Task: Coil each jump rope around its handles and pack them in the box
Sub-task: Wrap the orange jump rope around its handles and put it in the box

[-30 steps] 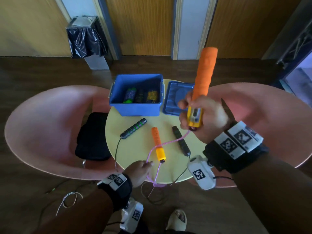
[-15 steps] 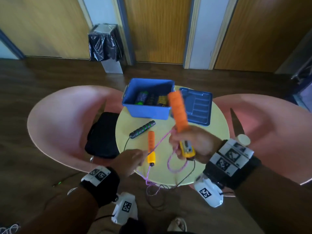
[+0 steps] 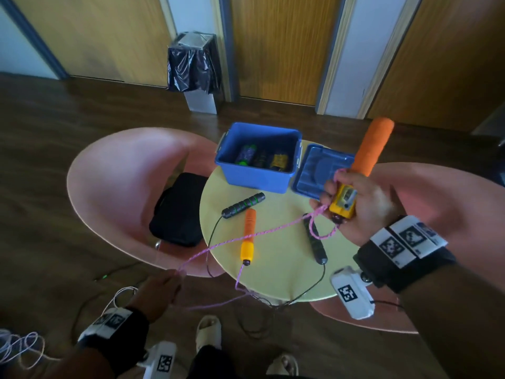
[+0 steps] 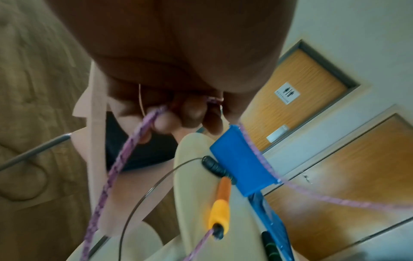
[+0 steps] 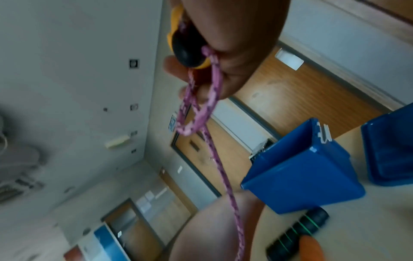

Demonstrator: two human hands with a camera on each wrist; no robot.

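My right hand [image 3: 352, 203] grips an orange jump-rope handle [image 3: 371, 149] upright above the table's right side, with a loop of pink rope [image 3: 262, 232] caught under its fingers. The pink rope runs taut down-left to my left hand [image 3: 161, 291], which pinches it off the table's near-left edge. The second orange handle [image 3: 249, 233] lies on the round yellow table [image 3: 276, 272]. Two black handles [image 3: 243, 205] [image 3: 315, 242] of another rope lie beside it, their thin black cable hanging over the front edge. The open blue box [image 3: 258, 177] at the back holds several coiled ropes.
The blue lid [image 3: 318, 176] lies right of the box. Pink round chairs [image 3: 114, 187] flank the table, the left one holding a black bag [image 3: 177, 209]. A bin with a black liner [image 3: 195, 72] stands by the far wall. White cord [image 3: 19, 348] lies on the floor.
My right hand has swung the orange handle up and to the right. My left hand has pulled back toward me and left, drawing the pink rope taut.
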